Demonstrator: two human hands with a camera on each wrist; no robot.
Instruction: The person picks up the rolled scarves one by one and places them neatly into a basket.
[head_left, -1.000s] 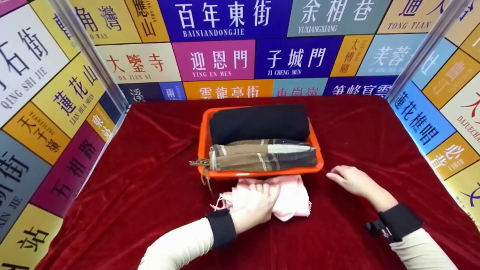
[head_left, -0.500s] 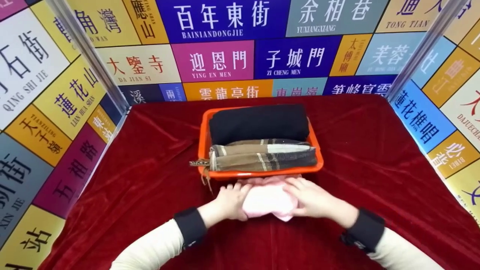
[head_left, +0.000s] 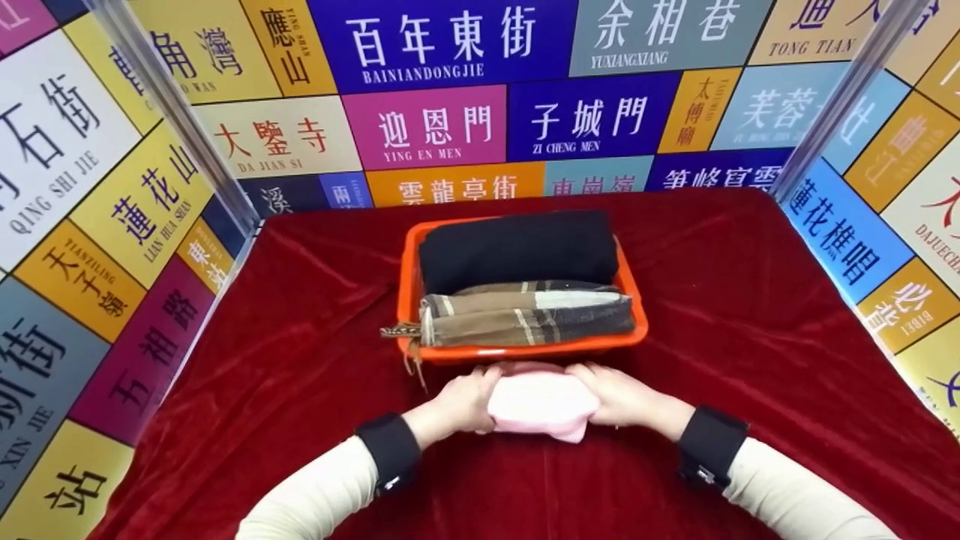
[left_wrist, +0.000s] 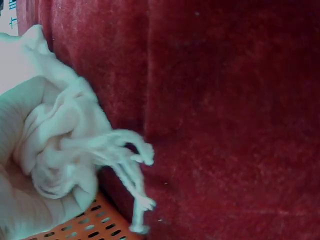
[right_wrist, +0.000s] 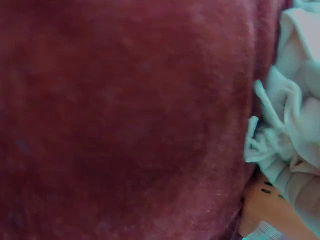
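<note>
A pale pink fringed scarf (head_left: 541, 403), rolled into a bundle, is held between both hands just in front of the orange basket (head_left: 525, 351). My left hand (head_left: 466, 401) grips its left end; in the left wrist view the fingers curl round the rolled scarf (left_wrist: 65, 145) and tassels hang out past them. On the other end, my right hand (head_left: 621, 395) grips with fingers over the far side. Fringe and curled fingers (right_wrist: 295, 187) show at the edge of the right wrist view.
In the basket lie a folded black cloth (head_left: 517, 251) at the back and a rolled brown plaid scarf (head_left: 487, 319) in front, its tassels (head_left: 415, 358) hanging over the left rim. Dark red velvet (head_left: 315, 300) covers the table. Panels with street names (head_left: 435, 124) stand behind.
My right hand has come in from the right and taken the scarf's right end. My left hand has shifted from on top of the scarf to its left end.
</note>
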